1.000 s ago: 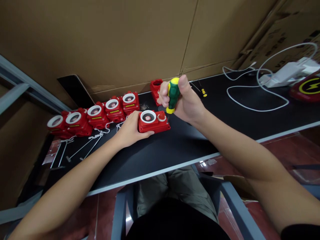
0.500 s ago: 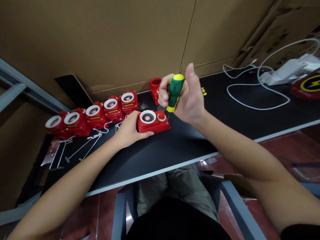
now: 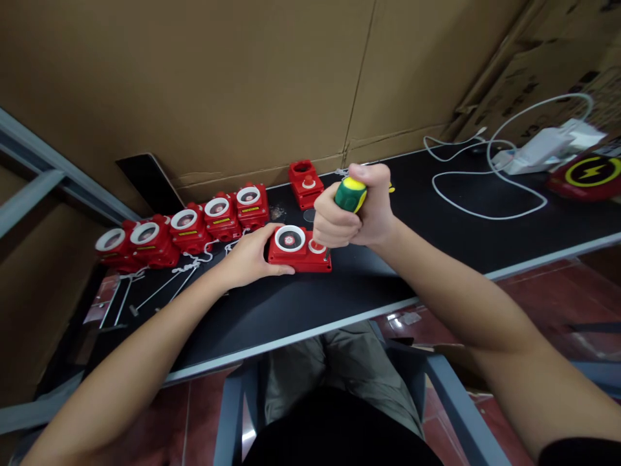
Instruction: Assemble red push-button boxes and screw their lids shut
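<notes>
My left hand [image 3: 255, 257] grips the left end of a red alarm box [image 3: 299, 260] on the black table. The box has a white ring around a dark round window, and a smaller ring on its right side. Wrapped around a green and yellow screwdriver [image 3: 350, 194], my right hand [image 3: 356, 210] is over the box's right end. The screwdriver leans, and its tip meets the box near the right corner; the exact contact spot is too small to make out. Behind the box sits another red housing [image 3: 305, 184] with an open round hole.
Several similar red boxes [image 3: 220, 217] stand in a row at the left, with white cords and small metal hammers [image 3: 145, 299] before them. A dark flat panel [image 3: 149, 182] leans on the cardboard wall. At right lie a white cable [image 3: 439, 188] and a red case [image 3: 585, 175].
My right hand has closed its fingers and thumb around the screwdriver handle, where before they were spread. My left hand still holds the box.
</notes>
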Demonstrator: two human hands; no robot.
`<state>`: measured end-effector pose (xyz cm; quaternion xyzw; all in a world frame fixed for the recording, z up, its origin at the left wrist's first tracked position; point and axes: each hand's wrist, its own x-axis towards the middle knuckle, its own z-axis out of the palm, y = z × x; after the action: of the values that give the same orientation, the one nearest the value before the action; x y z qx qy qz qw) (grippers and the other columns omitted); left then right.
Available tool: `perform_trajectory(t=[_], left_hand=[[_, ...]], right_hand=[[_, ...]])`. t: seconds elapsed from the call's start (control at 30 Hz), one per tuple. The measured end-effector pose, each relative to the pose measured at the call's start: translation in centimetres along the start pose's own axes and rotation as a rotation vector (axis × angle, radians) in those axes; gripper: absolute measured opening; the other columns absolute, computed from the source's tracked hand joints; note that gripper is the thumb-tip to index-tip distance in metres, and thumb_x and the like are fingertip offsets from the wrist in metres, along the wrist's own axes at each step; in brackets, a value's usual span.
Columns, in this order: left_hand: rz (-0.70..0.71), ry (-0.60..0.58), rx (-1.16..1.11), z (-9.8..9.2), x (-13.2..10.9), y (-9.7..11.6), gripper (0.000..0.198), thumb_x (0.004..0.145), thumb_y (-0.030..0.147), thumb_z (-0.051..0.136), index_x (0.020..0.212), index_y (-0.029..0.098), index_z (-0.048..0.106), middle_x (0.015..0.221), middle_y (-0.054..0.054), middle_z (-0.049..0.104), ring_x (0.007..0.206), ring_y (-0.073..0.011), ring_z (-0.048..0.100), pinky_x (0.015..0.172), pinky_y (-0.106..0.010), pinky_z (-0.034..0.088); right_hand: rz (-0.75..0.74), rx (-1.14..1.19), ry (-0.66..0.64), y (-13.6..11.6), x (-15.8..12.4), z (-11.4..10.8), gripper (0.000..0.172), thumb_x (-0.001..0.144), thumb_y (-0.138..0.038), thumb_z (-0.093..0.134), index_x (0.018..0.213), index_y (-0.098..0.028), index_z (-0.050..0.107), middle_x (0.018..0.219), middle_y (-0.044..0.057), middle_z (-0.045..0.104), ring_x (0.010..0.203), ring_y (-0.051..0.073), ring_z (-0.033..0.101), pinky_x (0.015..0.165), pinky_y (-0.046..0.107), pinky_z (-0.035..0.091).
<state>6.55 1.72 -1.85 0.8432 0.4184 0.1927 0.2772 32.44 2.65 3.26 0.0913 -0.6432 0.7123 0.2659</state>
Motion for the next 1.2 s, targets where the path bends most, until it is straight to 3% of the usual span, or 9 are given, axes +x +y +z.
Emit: perform_trajectory(t=[0.2, 0.4, 0.47, 0.57, 0.73, 0.83, 0.9, 1.03, 1.2], left_hand=[[0.007, 0.068, -0.025, 0.9, -0.4, 0.5, 0.070, 0.079, 0.050, 0.097, 0.135, 0.024, 0.063, 0.139, -0.013, 0.079, 0.127, -0.0376, 0.078, 0.113, -0.053, 0.061], [-0.094, 0.207, 0.143, 2.7, -1.8, 1.8, 0.065, 0.086, 0.045, 0.094, 0.137, 0.022, 0.061, 0.139, -0.015, 0.076, 0.130, -0.0395, 0.074, 0.113, -0.055, 0.060], [-0.099, 0.216, 0.176, 3.0, -2.0, 2.0, 0.066, 0.086, 0.045, 0.094, 0.138, 0.020, 0.061, 0.139, -0.017, 0.075, 0.131, -0.0409, 0.073, 0.114, -0.057, 0.060], [-0.063, 0.159, 0.127, 2.4, -1.8, 1.5, 0.067, 0.083, 0.047, 0.096, 0.135, 0.020, 0.062, 0.137, -0.017, 0.076, 0.129, -0.0405, 0.074, 0.114, -0.057, 0.060], [-0.021, 0.052, -0.030, 0.7, -0.8, 0.5, 0.073, 0.076, 0.054, 0.099, 0.133, 0.024, 0.063, 0.138, -0.013, 0.078, 0.127, -0.0384, 0.077, 0.114, -0.056, 0.061], [-0.016, 0.013, -0.058, 0.4, -0.4, 0.2, 0.079, 0.072, 0.053, 0.101, 0.135, 0.025, 0.063, 0.141, -0.012, 0.078, 0.130, -0.0388, 0.077, 0.116, -0.055, 0.061], [-0.015, 0.000, -0.062, 0.4, -0.4, 0.1, 0.081, 0.071, 0.053, 0.102, 0.137, 0.025, 0.063, 0.143, -0.012, 0.078, 0.133, -0.0394, 0.076, 0.117, -0.055, 0.061], [-0.013, 0.001, -0.059, 0.5, -0.4, 0.1, 0.084, 0.072, 0.054, 0.101, 0.140, 0.027, 0.062, 0.146, -0.012, 0.077, 0.136, -0.0401, 0.075, 0.119, -0.056, 0.060], [-0.014, 0.037, -0.028, 1.1, -0.8, 0.6, 0.078, 0.076, 0.050, 0.099, 0.139, 0.023, 0.062, 0.146, -0.016, 0.075, 0.136, -0.0406, 0.074, 0.119, -0.058, 0.059]], right_hand=[[-0.072, -0.109, 0.503, 0.7, 0.4, 1.1, 0.079, 0.100, -0.091, 0.052, 0.059, -0.027, 0.030, 0.044, -0.009, 0.017, 0.036, 0.005, 0.014, 0.032, 0.022, 0.018], [-0.229, -0.303, 1.225, 2.1, 2.2, 3.4, 0.077, 0.105, -0.087, 0.047, 0.062, -0.025, 0.031, 0.049, -0.007, 0.018, 0.043, 0.005, 0.013, 0.036, 0.021, 0.014], [-0.275, -0.341, 1.314, 2.4, 2.5, 3.7, 0.074, 0.105, -0.082, 0.053, 0.064, -0.024, 0.034, 0.049, -0.006, 0.022, 0.044, 0.005, 0.015, 0.038, 0.021, 0.014], [-0.221, -0.314, 1.137, 2.1, 2.0, 3.2, 0.071, 0.103, -0.080, 0.058, 0.065, -0.024, 0.038, 0.048, -0.007, 0.024, 0.042, 0.005, 0.016, 0.038, 0.021, 0.017], [-0.123, -0.132, 0.446, -0.4, -0.1, 0.9, 0.051, 0.100, -0.065, 0.070, 0.077, -0.021, 0.059, 0.053, -0.007, 0.044, 0.038, 0.007, 0.035, 0.041, 0.023, 0.041], [-0.103, -0.034, 0.121, -1.8, -1.1, -0.1, 0.046, 0.106, -0.058, 0.068, 0.080, -0.020, 0.060, 0.057, -0.003, 0.056, 0.043, 0.011, 0.049, 0.048, 0.025, 0.051], [-0.090, 0.018, -0.036, -2.3, -1.3, -0.3, 0.051, 0.108, -0.058, 0.066, 0.075, -0.020, 0.058, 0.053, -0.001, 0.056, 0.043, 0.012, 0.051, 0.050, 0.025, 0.052], [-0.102, 0.076, -0.111, -2.0, -1.3, -0.2, 0.061, 0.111, -0.053, 0.065, 0.062, -0.020, 0.046, 0.045, -0.005, 0.040, 0.038, 0.008, 0.035, 0.045, 0.021, 0.041], [-0.135, -0.022, 0.151, -1.5, -1.2, 0.8, 0.067, 0.110, -0.052, 0.065, 0.060, -0.021, 0.033, 0.044, -0.009, 0.026, 0.036, 0.005, 0.019, 0.040, 0.018, 0.030]])
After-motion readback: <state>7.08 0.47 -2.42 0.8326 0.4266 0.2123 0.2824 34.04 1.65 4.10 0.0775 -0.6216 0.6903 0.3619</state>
